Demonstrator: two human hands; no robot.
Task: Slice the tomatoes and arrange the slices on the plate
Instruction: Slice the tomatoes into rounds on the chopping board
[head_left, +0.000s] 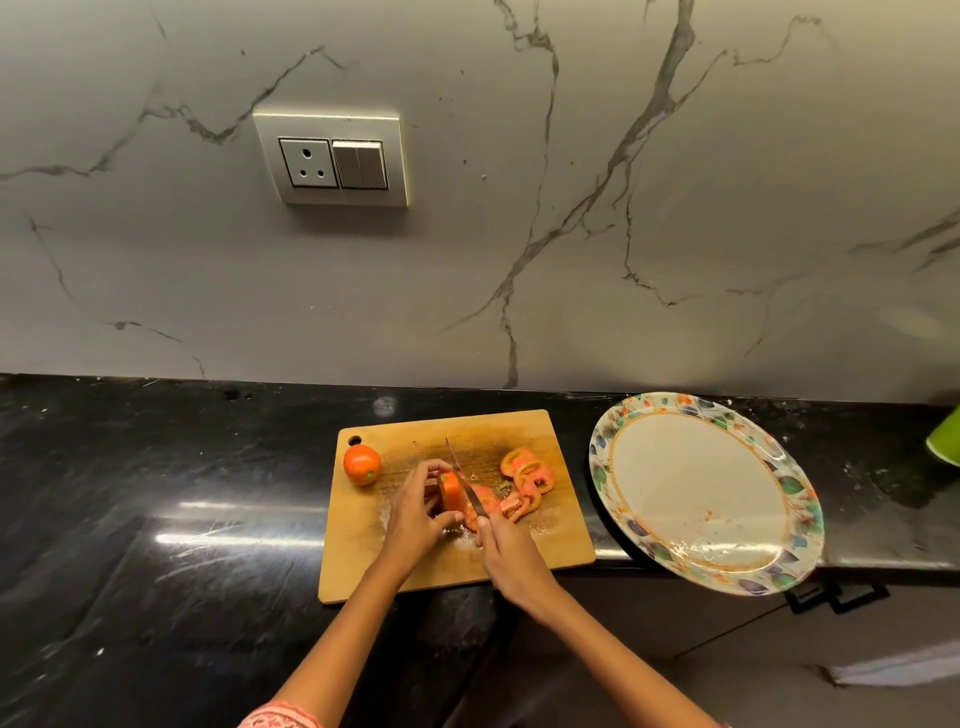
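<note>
On the wooden cutting board my left hand grips a partly cut tomato from above with curled fingers. My right hand holds a knife whose blade stands against the tomato's cut face. Several tomato slices lie on the board to the right of the blade. A whole tomato sits at the board's far left corner. To the right, a white plate with a floral rim holds no slices.
The board and plate rest on a black stone counter against a marble wall with a socket panel. The plate's near edge overhangs the counter front. A green object shows at the right edge.
</note>
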